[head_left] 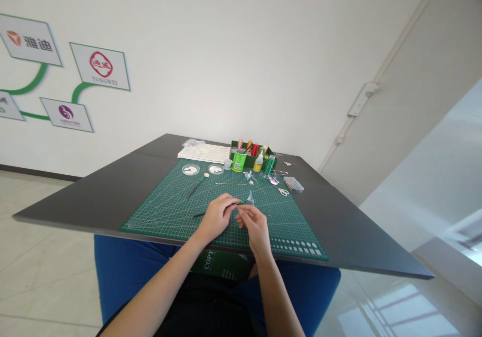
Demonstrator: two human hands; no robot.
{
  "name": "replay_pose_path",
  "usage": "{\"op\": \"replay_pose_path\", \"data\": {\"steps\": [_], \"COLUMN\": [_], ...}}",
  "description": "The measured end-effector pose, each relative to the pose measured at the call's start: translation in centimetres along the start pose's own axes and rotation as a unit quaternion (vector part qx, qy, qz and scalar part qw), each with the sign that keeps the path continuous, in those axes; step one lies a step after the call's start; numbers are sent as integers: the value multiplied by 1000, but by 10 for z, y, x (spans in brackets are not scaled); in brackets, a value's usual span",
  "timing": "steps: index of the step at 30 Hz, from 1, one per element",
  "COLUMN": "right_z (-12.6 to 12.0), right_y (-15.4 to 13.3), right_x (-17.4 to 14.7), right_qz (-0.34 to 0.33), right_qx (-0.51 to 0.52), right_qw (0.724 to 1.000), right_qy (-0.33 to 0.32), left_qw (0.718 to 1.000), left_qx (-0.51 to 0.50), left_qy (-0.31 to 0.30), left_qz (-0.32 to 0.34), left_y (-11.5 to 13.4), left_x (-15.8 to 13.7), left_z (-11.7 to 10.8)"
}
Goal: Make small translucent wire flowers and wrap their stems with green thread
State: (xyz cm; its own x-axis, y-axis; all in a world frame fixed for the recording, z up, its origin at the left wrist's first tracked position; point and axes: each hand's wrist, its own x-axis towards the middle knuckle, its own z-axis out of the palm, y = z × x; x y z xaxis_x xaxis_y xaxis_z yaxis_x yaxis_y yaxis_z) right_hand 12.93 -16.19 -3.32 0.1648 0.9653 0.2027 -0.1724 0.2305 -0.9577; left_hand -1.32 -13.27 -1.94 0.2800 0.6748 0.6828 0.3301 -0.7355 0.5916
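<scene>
My left hand (217, 215) is closed around a thin dark stick (199, 215) above the cutting mat (161, 216). The stick's tail sticks out to the left, and its far end is green near my fingertips. A pale bluish, see-through petal-like piece (250, 198) rises just beyond that green end. Beside it, the fingers of my right hand (255, 224) are pinched together close to the green part; what they hold is too small to make out. A similar dark stick (196, 186), topped with a small pale flower, lies farther left on the mat.
Two shallow round dishes (191, 169) hold small pieces. Behind stand a green can (238, 161), a glue bottle (258, 162), a green thread spool (268, 165) and a box of spools (250, 162). White-handled scissors (283, 192) and a clear case (293, 184) lie right.
</scene>
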Motion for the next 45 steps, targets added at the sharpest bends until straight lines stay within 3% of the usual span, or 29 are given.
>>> {"op": "replay_pose_path", "data": {"steps": [33,45], "right_z": [-3,-4], "right_y": [14,12], "right_x": [1,-1], "right_qz": [-41,-48], "right_qx": [-45,-47], "right_qw": [998,998], "right_qy": [26,13], "left_qw": [1000,999], "left_qx": [-6,-30], "left_qy": [-24,-14], "left_qz": [16,-15], "left_y": [1,7], "left_x": [-3,-1], "left_z": [-2,-3]}}
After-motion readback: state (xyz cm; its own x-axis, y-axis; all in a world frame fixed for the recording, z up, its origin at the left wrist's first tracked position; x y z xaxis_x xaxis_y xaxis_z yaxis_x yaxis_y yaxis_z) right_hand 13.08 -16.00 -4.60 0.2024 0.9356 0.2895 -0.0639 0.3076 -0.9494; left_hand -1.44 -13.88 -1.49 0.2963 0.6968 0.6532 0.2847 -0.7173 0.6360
